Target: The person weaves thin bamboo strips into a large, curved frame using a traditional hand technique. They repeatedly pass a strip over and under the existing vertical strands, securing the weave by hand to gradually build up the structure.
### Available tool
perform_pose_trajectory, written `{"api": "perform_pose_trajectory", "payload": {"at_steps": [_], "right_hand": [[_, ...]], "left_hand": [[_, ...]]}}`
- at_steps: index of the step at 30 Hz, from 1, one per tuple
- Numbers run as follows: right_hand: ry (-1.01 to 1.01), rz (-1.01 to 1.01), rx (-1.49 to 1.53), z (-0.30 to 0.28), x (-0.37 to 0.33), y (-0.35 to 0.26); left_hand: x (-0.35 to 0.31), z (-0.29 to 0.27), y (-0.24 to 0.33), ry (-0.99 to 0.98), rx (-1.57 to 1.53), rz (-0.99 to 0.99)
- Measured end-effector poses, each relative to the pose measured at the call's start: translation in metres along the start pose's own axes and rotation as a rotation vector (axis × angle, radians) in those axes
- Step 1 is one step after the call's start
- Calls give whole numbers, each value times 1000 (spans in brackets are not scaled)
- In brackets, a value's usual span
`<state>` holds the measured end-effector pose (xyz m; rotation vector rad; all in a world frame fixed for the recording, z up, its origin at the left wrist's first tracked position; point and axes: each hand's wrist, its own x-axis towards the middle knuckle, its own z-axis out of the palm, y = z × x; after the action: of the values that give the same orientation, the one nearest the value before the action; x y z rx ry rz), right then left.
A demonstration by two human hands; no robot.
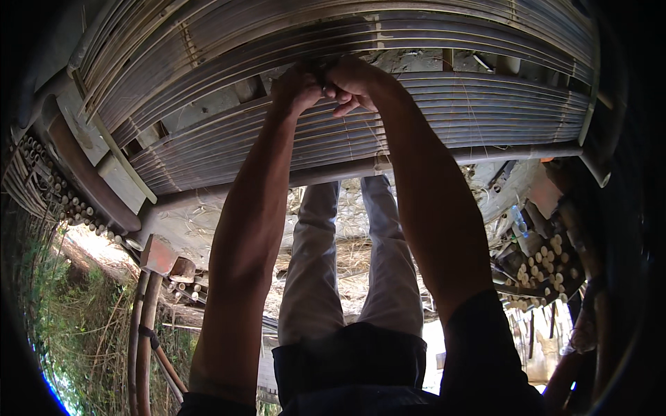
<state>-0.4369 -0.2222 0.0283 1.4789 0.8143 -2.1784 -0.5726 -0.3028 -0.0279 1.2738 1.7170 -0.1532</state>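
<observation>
Both of my hands meet over the gap between two sections of a bamboo slat panel [472, 114]. My left hand [297, 90] is closed, its fingers curled near the edge of the far slats [270, 45]. Pressed up beside it, my right hand [355, 80] has its thumb and forefinger side bent inward, with the lower fingers loosely curled. Something small and dark seems to sit between the hands, but shadow hides what it is. Fine loose strands hang over the near slats to the right of my hands.
A thick bamboo pole [513, 152] runs along the panel's near edge, with my legs [316, 270] below it. Cut bamboo poles [544, 267] are stacked at right, near a clear plastic bottle [519, 220]. More poles [76, 208] and a reddish block [159, 255] are at left.
</observation>
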Motion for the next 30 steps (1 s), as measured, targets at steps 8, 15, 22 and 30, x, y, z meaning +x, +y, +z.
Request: {"api": "perform_pose_trajectory", "payload": {"at_steps": [8, 15, 22, 30], "right_hand": [[523, -356, -654, 2, -11, 40], [324, -573, 245, -3, -122, 43], [371, -675, 439, 28, -51, 65], [129, -801, 91, 26, -39, 45]], "left_hand": [[-34, -4, 49, 412, -167, -256], [-171, -16, 38, 754, -861, 406], [-287, -123, 70, 596, -2036, 545], [-368, -235, 42, 725, -1881, 947]]}}
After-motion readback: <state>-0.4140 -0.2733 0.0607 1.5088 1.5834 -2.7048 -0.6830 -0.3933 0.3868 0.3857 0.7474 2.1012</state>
